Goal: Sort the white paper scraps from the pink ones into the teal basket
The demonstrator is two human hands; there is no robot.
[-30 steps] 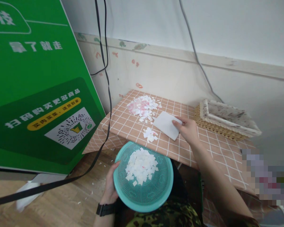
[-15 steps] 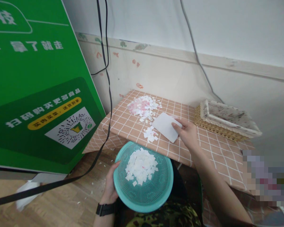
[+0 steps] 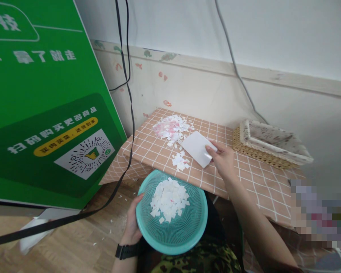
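My left hand (image 3: 134, 220) grips the left rim of a round turquoise plastic colander (image 3: 176, 237), held just below the table's front edge. Inside lies a heap of small white paper scraps (image 3: 170, 199). Over the tabletop, my right hand (image 3: 223, 157) pinches a white rectangular card (image 3: 198, 148) by its right side, thumb on top and fingers underneath. The card is slightly tilted, and its left edge is close to loose scraps. A small pile of scraps (image 3: 180, 161) lies left of the card. Behind it sits a larger pile of white and pink scraps (image 3: 172, 128).
A wicker basket with a cloth lining (image 3: 272, 144) stands at the table's right, by the wall. The brown checked tablecloth (image 3: 147, 149) hangs over the edge. A green cabinet (image 3: 45, 83) is on the left, with a black strap (image 3: 133, 125) hanging in front. Scraps dot the wooden floor.
My right hand has shifted the card slightly up and left, and the card's tilt has changed a little. My left hand and the colander have hardly moved.
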